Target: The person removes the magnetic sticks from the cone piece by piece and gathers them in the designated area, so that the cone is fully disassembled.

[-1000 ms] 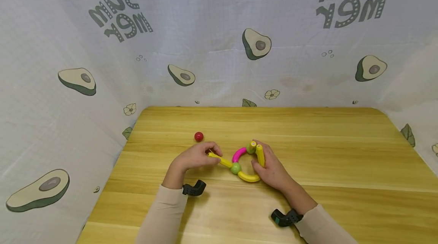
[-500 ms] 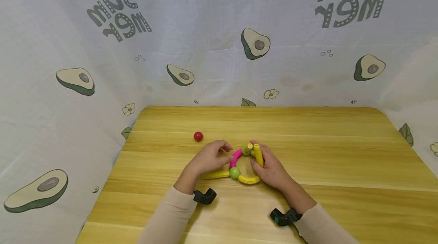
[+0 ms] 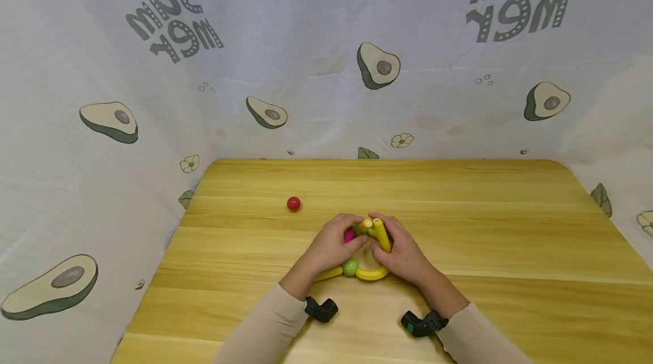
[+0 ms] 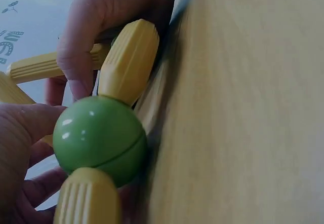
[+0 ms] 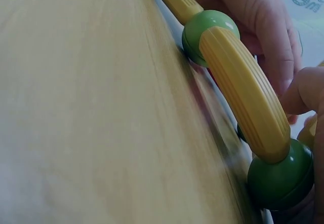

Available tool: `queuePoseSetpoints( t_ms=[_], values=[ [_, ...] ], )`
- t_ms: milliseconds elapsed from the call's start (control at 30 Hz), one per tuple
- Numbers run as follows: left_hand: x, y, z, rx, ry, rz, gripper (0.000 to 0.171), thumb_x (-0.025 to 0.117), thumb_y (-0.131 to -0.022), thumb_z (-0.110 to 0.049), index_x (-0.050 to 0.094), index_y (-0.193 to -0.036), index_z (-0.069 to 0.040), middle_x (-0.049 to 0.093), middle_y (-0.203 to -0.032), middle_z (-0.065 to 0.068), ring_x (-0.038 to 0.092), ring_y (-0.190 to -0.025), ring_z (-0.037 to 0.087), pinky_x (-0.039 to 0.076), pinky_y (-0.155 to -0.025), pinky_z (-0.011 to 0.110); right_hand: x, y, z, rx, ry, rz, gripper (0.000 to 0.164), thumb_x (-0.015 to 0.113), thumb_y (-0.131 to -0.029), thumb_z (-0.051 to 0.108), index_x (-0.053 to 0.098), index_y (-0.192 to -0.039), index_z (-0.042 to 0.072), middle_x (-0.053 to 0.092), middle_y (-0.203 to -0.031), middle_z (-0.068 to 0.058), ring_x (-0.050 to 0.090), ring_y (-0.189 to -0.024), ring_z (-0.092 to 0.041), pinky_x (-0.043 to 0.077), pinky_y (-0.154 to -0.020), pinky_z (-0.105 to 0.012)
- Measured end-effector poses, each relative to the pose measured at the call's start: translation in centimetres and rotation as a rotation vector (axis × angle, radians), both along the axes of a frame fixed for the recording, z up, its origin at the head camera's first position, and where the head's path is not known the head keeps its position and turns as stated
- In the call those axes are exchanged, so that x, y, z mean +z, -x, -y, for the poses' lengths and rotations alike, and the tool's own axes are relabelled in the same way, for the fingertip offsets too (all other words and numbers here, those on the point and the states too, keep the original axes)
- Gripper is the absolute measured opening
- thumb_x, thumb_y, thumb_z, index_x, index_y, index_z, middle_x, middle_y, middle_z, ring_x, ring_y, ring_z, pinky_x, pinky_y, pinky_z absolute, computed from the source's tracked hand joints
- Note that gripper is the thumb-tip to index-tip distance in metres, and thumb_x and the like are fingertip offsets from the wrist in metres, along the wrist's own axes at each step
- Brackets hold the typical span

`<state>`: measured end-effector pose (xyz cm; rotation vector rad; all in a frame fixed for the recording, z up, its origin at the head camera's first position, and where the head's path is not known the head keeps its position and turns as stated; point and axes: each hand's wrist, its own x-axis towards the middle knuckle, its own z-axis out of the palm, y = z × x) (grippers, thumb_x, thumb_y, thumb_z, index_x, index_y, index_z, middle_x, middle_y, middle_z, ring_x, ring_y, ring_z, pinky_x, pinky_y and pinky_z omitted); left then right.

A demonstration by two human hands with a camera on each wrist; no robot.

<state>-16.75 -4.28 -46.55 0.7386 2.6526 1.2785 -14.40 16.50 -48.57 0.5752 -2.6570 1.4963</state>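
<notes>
A ring of magnetic building rods and balls sits low at the table between both hands. Around its magenta curved rod [image 3: 349, 236] curl the thumb and fingers of my left hand [image 3: 331, 245], close by the ball at the back. My right hand [image 3: 405, 256] grips the ring's right side, beside a raised yellow rod [image 3: 381, 235]. At the front, a green ball [image 3: 350, 267] joins a yellow curved rod [image 3: 370, 275] and a straight yellow rod [image 3: 328, 274] pointing left. The right wrist view shows another green ball [image 5: 281, 176] by my right fingers.
A red ball [image 3: 293, 203] lies farther back on the wooden table [image 3: 484, 211], left of the hands. Behind the table hangs a white cloth [image 3: 316, 29] printed with avocados. Each wrist wears a black band with a camera.
My left hand has let go of the straight yellow rod and moved right to take hold of the magenta curved rod. That yellow rod has swung down toward the front. My right hand keeps its grip.
</notes>
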Motion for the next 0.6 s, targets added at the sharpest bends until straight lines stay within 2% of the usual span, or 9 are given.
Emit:
queuePoseSetpoints(
  t_ms=[100,200,333,467,600],
  values=[
    [0.0,0.1,0.0,0.041,-0.002,0.008,0.035,0.069,-0.098,-0.033,0.068,-0.126,-0.012,0.067,-0.128,0.004,0.064,-0.114,0.019,0.053,-0.099,0.034,-0.1,0.1,0.0,-0.004,-0.016,-0.018,0.065,0.073,-0.088,0.003,0.048,-0.147,0.011,0.057,-0.131,-0.01,0.058,-0.112,-0.019,0.05,-0.094,-0.027],
    [0.1,0.3,0.4,0.087,0.004,0.032,0.035,0.069,-0.098,-0.039,0.069,-0.12,-0.012,0.069,-0.117,0.003,0.065,-0.103,0.016,0.055,-0.089,0.031,-0.2,0.2,0.0,-0.019,-0.06,-0.047,0.065,0.075,-0.085,0.004,0.051,-0.145,0.011,0.058,-0.128,-0.009,0.06,-0.113,-0.02,0.052,-0.096,-0.035],
    [0.4,0.6,1.1,0.157,-0.007,0.08,0.033,0.068,-0.098,-0.042,0.067,-0.114,-0.014,0.071,-0.11,0.002,0.068,-0.099,0.016,0.056,-0.083,0.031,-0.3,0.4,-0.1,-0.077,-0.193,-0.104,0.057,0.08,-0.084,0.014,0.059,-0.137,0.01,0.062,-0.124,-0.008,0.062,-0.111,-0.023,0.053,-0.095,-0.047],
    [0.6,0.8,1.6,0.225,-0.046,0.103,0.031,0.066,-0.099,-0.04,0.065,-0.114,-0.014,0.073,-0.109,0.003,0.071,-0.098,0.017,0.058,-0.082,0.032,-0.4,0.5,-0.3,-0.162,-0.321,-0.153,0.049,0.085,-0.082,0.027,0.068,-0.125,0.009,0.067,-0.113,-0.006,0.064,-0.101,-0.022,0.056,-0.087,-0.045],
    [0.4,1.1,1.9,0.288,-0.075,0.091,0.032,0.065,-0.1,-0.038,0.063,-0.119,-0.012,0.073,-0.108,0.004,0.07,-0.096,0.017,0.058,-0.084,0.033,-0.4,0.6,-0.5,-0.204,-0.349,-0.167,0.045,0.086,-0.082,0.032,0.072,-0.118,0.009,0.069,-0.11,-0.005,0.067,-0.098,-0.022,0.057,-0.084,-0.043]
  ],
)
